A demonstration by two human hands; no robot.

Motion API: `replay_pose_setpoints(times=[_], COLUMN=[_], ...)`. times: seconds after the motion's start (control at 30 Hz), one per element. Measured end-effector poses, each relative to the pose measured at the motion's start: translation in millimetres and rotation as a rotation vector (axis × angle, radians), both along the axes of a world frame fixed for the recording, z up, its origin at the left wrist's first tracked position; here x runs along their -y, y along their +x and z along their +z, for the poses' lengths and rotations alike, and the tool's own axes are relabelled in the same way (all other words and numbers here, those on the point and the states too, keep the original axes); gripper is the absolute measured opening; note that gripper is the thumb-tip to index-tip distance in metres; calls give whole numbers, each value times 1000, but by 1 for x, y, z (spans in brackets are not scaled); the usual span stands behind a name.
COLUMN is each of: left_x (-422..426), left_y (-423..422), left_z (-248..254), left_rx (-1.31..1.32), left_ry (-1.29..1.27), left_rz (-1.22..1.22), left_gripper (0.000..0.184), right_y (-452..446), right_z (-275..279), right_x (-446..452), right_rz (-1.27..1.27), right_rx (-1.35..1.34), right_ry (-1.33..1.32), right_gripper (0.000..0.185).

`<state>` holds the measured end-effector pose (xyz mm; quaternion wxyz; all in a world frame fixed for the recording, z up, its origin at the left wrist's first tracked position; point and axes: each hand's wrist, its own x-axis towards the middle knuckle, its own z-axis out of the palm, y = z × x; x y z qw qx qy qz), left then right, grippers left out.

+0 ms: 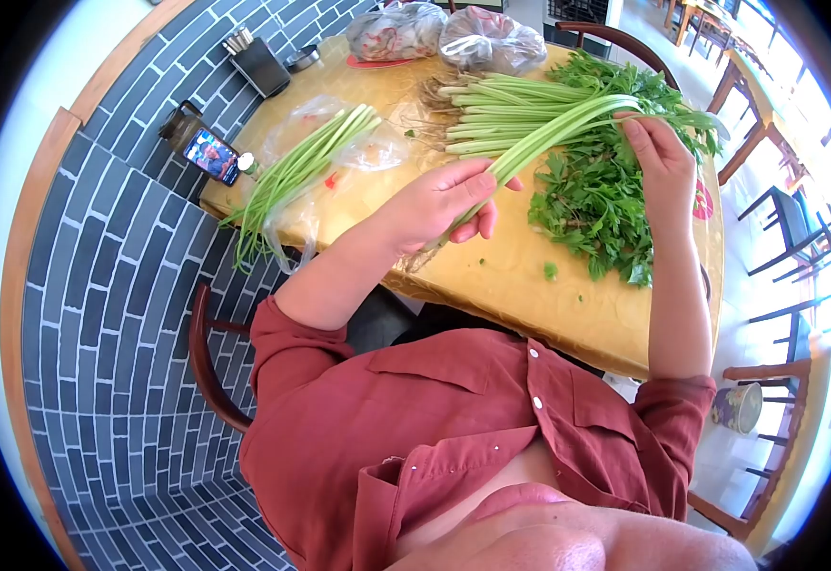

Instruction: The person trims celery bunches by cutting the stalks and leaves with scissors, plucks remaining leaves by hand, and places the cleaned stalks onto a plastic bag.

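Observation:
My left hand (446,198) is closed around the lower part of a bunch of celery stalks (556,131), whose root end sticks out below the palm. The stalks slant up to the right and bend over at the top. There my right hand (661,157) pinches the upper, leafy end between thumb and fingers. Behind them lies a larger pile of celery (496,100), roots to the left. A heap of green leaves (594,205) lies below my right hand. To the left, thin stripped stalks (306,171) rest on a clear plastic bag (377,152).
The table (511,285) has a yellow cloth with a few leaf scraps. Two filled plastic bags (492,40) stand at the back. A phone (211,155) leans at the left edge, near a chopstick holder (259,67). A brick-patterned wall (101,285) borders the left; chairs (787,228) stand at right.

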<state>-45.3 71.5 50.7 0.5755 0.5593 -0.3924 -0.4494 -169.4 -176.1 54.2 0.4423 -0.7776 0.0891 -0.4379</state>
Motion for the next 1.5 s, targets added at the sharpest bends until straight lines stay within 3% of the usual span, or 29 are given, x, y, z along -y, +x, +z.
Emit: replay_pose_setpoints(times=[0.1,0.2,0.43,0.53,0.63,0.67,0.73,0.83,0.93,0.97,1.07,1.33,1.5], left_x=[-1,-3,-6,-3,-3,-4,-6,-9,-11,-12,-12,-22,-22], left_y=[0,-3,-4,-4,-4,-4,-4,-2,0,0,-1,2,3], left_z=[0,2,7,2,0,0,1,3,3,3,4,6,6], left_rx=[-1,-12,-44,-38,-17,-13,-3,2,19,15,9,49,71], left_ry=[-1,9,57,57,38,26,-1,0,7,14,29,26,55], left_rz=[4,35,86,75,79,80,88,86,70,79,84,106,90], left_gripper=[34,33,29,31,35,36,36,37,37,37,36,34,34], right_y=[0,3,5,8,-5,-2,-8,-18,-27,-28,-25,-13,-13], right_z=[-4,-12,-12,-13,11,0,-2,-8,2,8,35,23,19], right_x=[4,11,17,13,1,20,29,37,38,34,18,51,40], right_rz=[64,98,-195,-228,-182,-76,-18,-117,-445,-504,-541,-333,-416], right_rx=[-94,-80,82,205,-87,55,-76,-250,-36,29,185,23,-142], right_ry=[168,175,-862,-764,322,363,170,-322,-582,-573,-985,-1234,-1084], right_gripper=[18,18,11,8,13,19,21,23,22,21,28,27,16])
